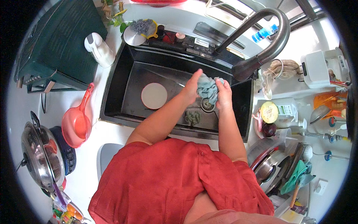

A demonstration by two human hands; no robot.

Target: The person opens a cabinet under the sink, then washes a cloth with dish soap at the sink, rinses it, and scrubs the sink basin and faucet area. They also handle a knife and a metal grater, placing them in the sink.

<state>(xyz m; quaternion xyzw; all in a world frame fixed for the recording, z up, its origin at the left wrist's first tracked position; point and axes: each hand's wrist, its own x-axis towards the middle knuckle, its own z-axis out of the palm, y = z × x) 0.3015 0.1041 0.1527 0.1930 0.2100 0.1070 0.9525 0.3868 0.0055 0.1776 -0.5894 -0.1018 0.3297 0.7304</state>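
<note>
Both hands are above the black sink (145, 72) with a crumpled grey-green cloth (207, 87) between them. My left hand (192, 87) presses against the cloth's left side with fingers stretched out. On the right side, the fingers and thumb of my right hand (224, 93) close around the cloth. Below the hands is the drain strainer (207, 104). A bunched greenish cloth or scrubber (192, 117) lies on the sink floor near it. Further left in the sink sits a round pale dish (154, 95) with a red rim.
A dark gooseneck faucet (284, 36) arches over the sink's right side. Left of the sink are a red plastic dipper (77, 126), a white pitcher (100, 51) and a lidded steel pan (39, 156). At right stand a cut vegetable (269, 112), a clear bottle (286, 107) and stacked pans (270, 166).
</note>
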